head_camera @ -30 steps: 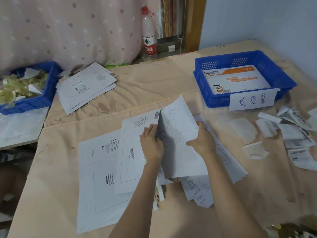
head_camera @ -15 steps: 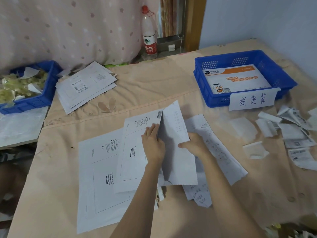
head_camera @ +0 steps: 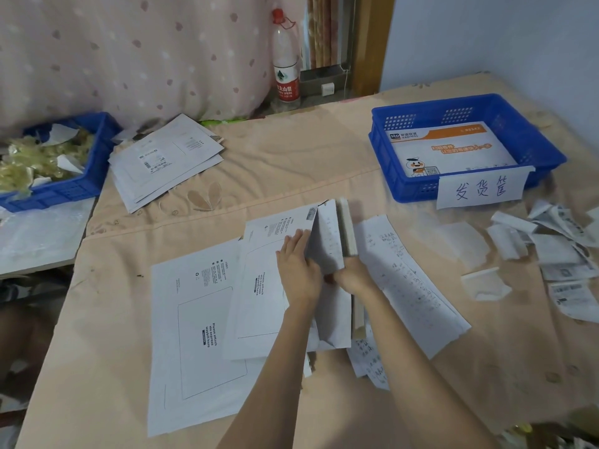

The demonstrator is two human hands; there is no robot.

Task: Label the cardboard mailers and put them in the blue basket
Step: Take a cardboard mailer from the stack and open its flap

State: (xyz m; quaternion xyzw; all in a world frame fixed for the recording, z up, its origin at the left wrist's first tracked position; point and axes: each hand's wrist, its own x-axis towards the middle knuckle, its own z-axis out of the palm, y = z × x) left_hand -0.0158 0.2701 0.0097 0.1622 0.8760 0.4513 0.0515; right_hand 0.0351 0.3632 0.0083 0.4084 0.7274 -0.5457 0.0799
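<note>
Lying nearest on the peach cloth (head_camera: pixel 291 163), a blank white mailer (head_camera: pixel 194 325) is being left face up, its printed waybill box exposed, probably so a label can be set there. Just beyond it, a second mailer (head_camera: pixel 259 286) is being pinned flat by the left hand (head_camera: pixel 296 270), whose straight fingers are being pressed on its right edge, apparently to stop it sliding. Beside that hand, a sheet of paper (head_camera: pixel 327 241) is being pinched by the right hand (head_camera: pixel 355 277) and stood up almost on edge, which suggests it is being turned over or folded. Under and to the right of it, a long strip of printed labels (head_camera: pixel 408 280) is being kept within easy reach. Peeled backing scraps (head_camera: pixel 551 247) are being left scattered further right, clear of the working spot. Farther off on the left, a stack of mailers (head_camera: pixel 168 160) is being kept beside a blue bin of waste (head_camera: pixel 74 186). At the far right, the blue basket (head_camera: pixel 538 137) with its handwritten tag is being used for finished work, and an orange-printed mailer (head_camera: pixel 447 150) is already lying inside it.
</note>
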